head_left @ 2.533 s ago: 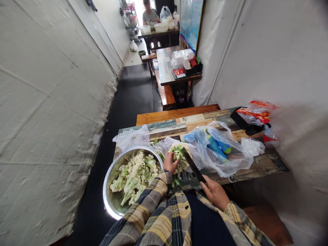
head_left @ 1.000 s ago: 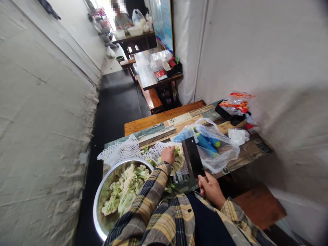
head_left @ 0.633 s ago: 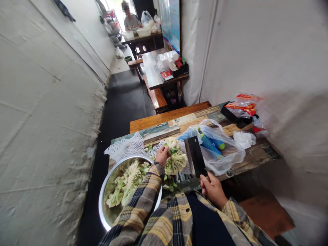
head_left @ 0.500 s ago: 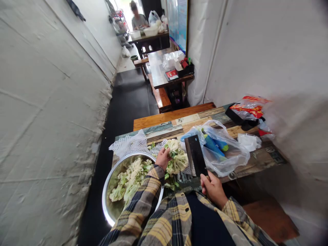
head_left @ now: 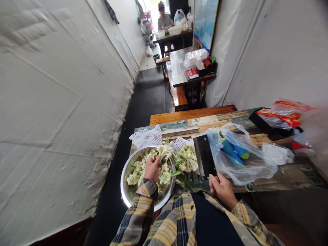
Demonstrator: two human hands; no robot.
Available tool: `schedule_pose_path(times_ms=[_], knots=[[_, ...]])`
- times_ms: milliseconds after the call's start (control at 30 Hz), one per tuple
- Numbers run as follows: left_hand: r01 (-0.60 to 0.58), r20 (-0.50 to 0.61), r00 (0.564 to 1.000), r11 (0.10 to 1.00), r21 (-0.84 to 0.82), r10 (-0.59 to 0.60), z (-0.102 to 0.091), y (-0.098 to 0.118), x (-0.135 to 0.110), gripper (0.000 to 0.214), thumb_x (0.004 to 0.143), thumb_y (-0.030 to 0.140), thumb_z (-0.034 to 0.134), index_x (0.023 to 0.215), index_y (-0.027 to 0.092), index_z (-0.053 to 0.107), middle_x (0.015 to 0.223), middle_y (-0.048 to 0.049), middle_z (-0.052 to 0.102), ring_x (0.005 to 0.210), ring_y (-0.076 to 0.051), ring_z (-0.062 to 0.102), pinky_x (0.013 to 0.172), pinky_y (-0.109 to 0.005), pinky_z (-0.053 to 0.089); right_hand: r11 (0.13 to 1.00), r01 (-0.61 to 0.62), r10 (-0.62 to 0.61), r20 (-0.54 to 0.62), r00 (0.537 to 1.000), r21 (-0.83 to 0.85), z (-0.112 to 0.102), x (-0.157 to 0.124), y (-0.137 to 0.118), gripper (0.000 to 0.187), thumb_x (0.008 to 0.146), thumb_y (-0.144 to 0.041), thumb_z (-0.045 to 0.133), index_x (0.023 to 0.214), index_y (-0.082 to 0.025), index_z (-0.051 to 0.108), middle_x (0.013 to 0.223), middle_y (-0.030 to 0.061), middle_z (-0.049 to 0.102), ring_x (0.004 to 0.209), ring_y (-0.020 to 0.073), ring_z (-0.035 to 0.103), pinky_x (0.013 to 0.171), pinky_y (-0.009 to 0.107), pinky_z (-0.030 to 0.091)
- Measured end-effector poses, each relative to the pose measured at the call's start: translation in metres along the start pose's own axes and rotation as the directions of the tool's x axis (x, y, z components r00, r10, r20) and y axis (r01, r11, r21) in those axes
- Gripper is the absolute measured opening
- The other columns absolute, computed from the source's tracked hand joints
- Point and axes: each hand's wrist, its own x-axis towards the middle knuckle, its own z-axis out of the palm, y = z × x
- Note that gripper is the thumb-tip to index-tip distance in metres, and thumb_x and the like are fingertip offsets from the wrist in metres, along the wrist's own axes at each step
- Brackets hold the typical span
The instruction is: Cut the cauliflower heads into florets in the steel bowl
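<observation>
My left hand [head_left: 153, 168] is closed on a cauliflower floret [head_left: 164, 153] above the metal bowl [head_left: 124, 184]. More pale cauliflower pieces [head_left: 135, 174] lie inside that bowl, partly covered by my hand and sleeve. To the bowl's right, a larger cauliflower chunk [head_left: 187, 159] rests on white foam netting on the table. My right hand [head_left: 222, 189] grips the handle of a cleaver [head_left: 207, 157], its dark broad blade pointing away from me, between the chunk and a clear plastic bag [head_left: 258, 172].
Blue-wrapped green vegetables [head_left: 232, 150] sit in the plastic bag. White foam netting [head_left: 146, 136] spreads behind the bowl. Crumpled tissue [head_left: 278, 153] and a red-printed plastic package [head_left: 284, 114] lie at the table's right. A wall stands on each side. Farther off, a person [head_left: 164, 21] sits behind another table.
My left hand has moved left from the large chunk to over the bowl, carrying a floret. The cleaver remains in my right hand. The view has shifted, so the scene appears farther right.
</observation>
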Motion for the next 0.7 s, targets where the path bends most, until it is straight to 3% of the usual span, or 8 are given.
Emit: schedule_pose_path(times_ms=[100, 200, 367, 500, 600, 700], knots=[[-0.066, -0.173, 0.982, 0.997, 0.044, 0.073, -0.037, 0.006, -0.007, 0.044, 0.058, 0.046, 0.079, 0.078, 0.019, 0.051, 0.074, 0.0064, 0.053, 0.067, -0.008, 0.052, 0.061, -0.022, 0.048, 0.995, 0.013, -0.010, 0.030, 1.000, -0.096, 0.001, 0.004, -0.005, 0.039, 0.085, -0.056, 0.050, 0.067, -0.022, 0.049, 0.046, -0.0049, 0.052, 0.038, 0.0115, 0.051, 0.044, 0.022, 0.043], [-0.085, -0.330, 0.937, 0.990, 0.109, 0.117, -0.066, 0.013, -0.011, 0.045, 0.057, 0.050, 0.077, 0.076, 0.018, 0.051, 0.070, 0.0068, 0.052, 0.061, -0.008, 0.050, 0.053, -0.020, 0.044, 0.982, 0.039, -0.023, 0.092, 0.995, -0.183, 0.004, 0.007, -0.013, 0.039, 0.087, -0.054, 0.047, 0.065, -0.022, 0.049, 0.044, -0.0044, 0.053, 0.040, 0.0121, 0.052, 0.049, 0.023, 0.044], [-0.101, -0.442, 0.885, 0.987, 0.129, 0.148, -0.086, 0.031, -0.020, 0.040, 0.064, 0.048, 0.071, 0.088, 0.019, 0.057, 0.072, 0.0057, 0.055, 0.055, -0.007, 0.049, 0.045, -0.017, 0.036, 0.974, 0.070, -0.033, 0.172, 0.985, -0.213, 0.011, 0.009, -0.022, 0.039, 0.088, -0.054, 0.044, 0.065, -0.023, 0.050, 0.043, -0.0045, 0.053, 0.039, 0.0125, 0.051, 0.047, 0.023, 0.042], [-0.080, -0.345, 0.929, 0.983, 0.164, 0.134, -0.065, 0.033, -0.023, 0.034, 0.070, 0.048, 0.066, 0.088, 0.020, 0.055, 0.062, 0.0087, 0.047, 0.046, -0.005, 0.043, 0.040, -0.015, 0.031, 0.975, 0.077, -0.043, 0.161, 0.986, -0.210, 0.013, 0.010, -0.021, 0.040, 0.088, -0.055, 0.044, 0.065, -0.023, 0.049, 0.042, -0.0041, 0.053, 0.039, 0.0124, 0.051, 0.048, 0.023, 0.043], [-0.089, -0.194, 0.972, 0.975, 0.205, 0.130, -0.032, 0.025, -0.013, 0.030, 0.074, 0.047, 0.063, 0.084, 0.020, 0.053, 0.056, 0.0099, 0.041, 0.040, -0.005, 0.038, 0.035, -0.016, 0.029, 0.975, 0.062, -0.045, 0.083, 0.996, -0.211, 0.010, 0.009, -0.016, 0.040, 0.087, -0.056, 0.046, 0.065, -0.023, 0.049, 0.042, -0.0036, 0.054, 0.038, 0.0119, 0.051, 0.047, 0.022, 0.043], [-0.172, -0.041, 0.981, 0.943, 0.284, 0.191, 0.002, 0.015, 0.008, 0.026, 0.075, 0.043, 0.060, 0.083, 0.019, 0.052, 0.060, 0.0076, 0.046, 0.043, -0.007, 0.046, 0.038, -0.018, 0.038, 0.981, 0.047, -0.052, -0.022, 0.998, -0.189, 0.001, 0.007, -0.008, 0.041, 0.086, -0.058, 0.048, 0.066, -0.022, 0.049, 0.044, -0.0035, 0.054, 0.037, 0.0116, 0.051, 0.045, 0.022, 0.043]])
